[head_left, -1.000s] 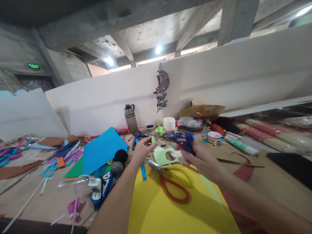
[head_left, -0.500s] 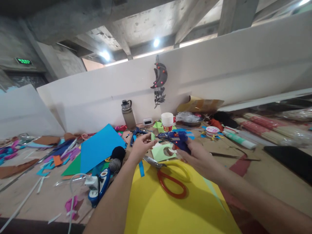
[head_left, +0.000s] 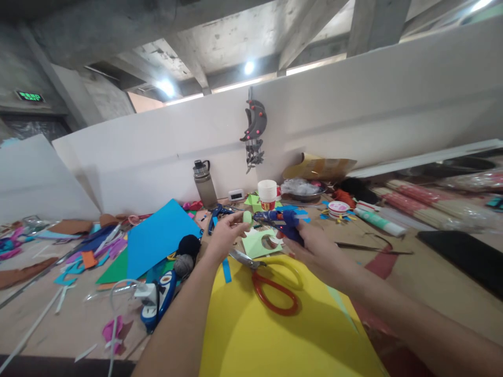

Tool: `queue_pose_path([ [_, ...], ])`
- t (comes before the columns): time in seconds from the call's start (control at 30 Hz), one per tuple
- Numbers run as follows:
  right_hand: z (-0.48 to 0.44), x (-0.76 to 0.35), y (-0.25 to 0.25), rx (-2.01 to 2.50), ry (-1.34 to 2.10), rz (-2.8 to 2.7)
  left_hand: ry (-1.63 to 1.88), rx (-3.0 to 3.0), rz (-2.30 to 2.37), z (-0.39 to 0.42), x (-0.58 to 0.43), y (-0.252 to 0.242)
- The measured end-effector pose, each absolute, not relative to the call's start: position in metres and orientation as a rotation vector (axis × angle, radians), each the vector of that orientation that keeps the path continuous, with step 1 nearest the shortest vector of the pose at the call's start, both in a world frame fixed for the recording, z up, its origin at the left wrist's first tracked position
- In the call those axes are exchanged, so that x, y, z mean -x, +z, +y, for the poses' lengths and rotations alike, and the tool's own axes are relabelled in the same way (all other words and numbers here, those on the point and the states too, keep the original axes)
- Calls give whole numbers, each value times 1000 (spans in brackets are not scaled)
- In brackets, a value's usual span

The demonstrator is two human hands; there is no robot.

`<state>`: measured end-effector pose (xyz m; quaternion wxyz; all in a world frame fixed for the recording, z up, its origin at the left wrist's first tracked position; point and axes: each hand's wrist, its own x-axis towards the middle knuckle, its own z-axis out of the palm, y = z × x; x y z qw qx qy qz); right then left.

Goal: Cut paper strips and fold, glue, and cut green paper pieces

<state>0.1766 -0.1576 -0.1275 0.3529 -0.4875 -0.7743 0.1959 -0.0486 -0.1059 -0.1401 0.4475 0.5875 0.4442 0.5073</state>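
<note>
Between the fingertips of my left hand (head_left: 228, 236) is a small light green disc (head_left: 247, 217). My right hand (head_left: 310, 241) grips a blue hot glue gun (head_left: 285, 221), its nozzle pointing left, close beside the disc; I cannot tell whether they touch. Below the hands, scissors (head_left: 271, 288) with one orange and one yellow handle loop lie on a yellow sheet (head_left: 251, 340). Just beyond them is a light green sheet (head_left: 257, 243) with a round hole cut in it.
Stacked paper cups (head_left: 268, 192) and a grey bottle (head_left: 205, 186) stand at the back. Left lie a blue sheet (head_left: 157, 235), yarn balls (head_left: 188, 245) and a power strip (head_left: 159, 303) with a white plug. A black flat object (head_left: 459, 256) lies right.
The green disc has turned, so its round face now shows more fully. The glue gun stays close to it in my right hand. The camera view has shifted slightly.
</note>
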Motion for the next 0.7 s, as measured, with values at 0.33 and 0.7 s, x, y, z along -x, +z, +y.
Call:
queue_pose_path([
  [0.33, -164, -173, -121, 1258, 516, -1970, 1306, -950, 832, -101, 50, -149],
  [0.7, -170, -175, -116, 1267, 529, -1960, 1276, -848, 830, -103, 46, -147],
])
